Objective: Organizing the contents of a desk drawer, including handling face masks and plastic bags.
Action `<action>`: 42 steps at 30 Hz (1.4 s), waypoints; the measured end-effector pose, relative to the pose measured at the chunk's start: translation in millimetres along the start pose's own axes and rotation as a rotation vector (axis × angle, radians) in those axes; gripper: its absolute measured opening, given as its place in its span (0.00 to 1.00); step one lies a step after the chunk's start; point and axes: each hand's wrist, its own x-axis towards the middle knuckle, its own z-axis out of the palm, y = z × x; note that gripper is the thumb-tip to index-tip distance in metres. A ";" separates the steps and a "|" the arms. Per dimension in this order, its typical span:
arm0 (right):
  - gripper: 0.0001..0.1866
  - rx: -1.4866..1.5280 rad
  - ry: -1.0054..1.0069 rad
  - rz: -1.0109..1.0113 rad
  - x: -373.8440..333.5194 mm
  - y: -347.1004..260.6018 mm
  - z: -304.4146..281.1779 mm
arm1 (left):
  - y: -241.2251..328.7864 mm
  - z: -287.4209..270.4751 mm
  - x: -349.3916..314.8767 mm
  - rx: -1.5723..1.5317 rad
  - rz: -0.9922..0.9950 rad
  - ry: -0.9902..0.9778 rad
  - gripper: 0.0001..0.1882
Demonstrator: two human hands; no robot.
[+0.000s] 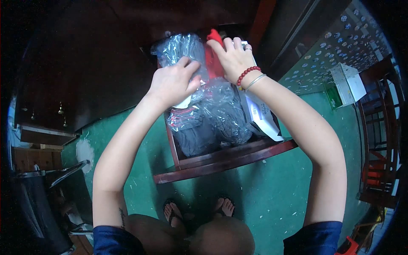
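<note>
My left hand (174, 80) rests, fingers curled, on a clear plastic bag of folded grey items (180, 46) at the far left of an open drawer (225, 163). My right hand (236, 59), with a red bead bracelet (246, 74) and a silver bangle (255, 81), bends its fingers over a bundle of red cloth (214, 59) at the drawer's far right. Its fingertips are partly hidden. Nearer me lie another clear bag of dark cloth (227, 117) and a folded dark grey garment (193, 138). A white printed box (259, 112) lines the right side.
Dark wooden furniture (85, 55) stands behind and left of the drawer. Below is a green floor (272, 187) with my sandalled feet. At right are a white and green carton (346, 85) and a wooden chair (380, 131); a black stool (38, 208) stands at left.
</note>
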 end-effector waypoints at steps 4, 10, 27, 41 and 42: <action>0.27 0.013 -0.175 -0.009 3.3 7.5 -7.3 | -1.2 -3.9 -4.3 -0.022 -0.013 0.010 0.17; 0.46 0.692 -0.294 -0.228 12.5 14.1 -35.3 | -19.9 -5.3 -13.8 -0.146 -0.029 0.059 0.20; 0.16 0.573 0.185 0.555 40.2 39.5 -14.0 | -52.2 -27.1 -52.4 -0.482 -0.235 0.198 0.18; 0.10 0.656 0.547 0.475 33.4 49.6 -24.2 | -2.6 6.1 -43.2 -0.041 -0.157 -0.320 0.23; 0.09 0.623 0.580 0.438 32.7 45.9 -25.8 | -6.4 8.2 -47.2 -0.051 -0.135 -0.291 0.23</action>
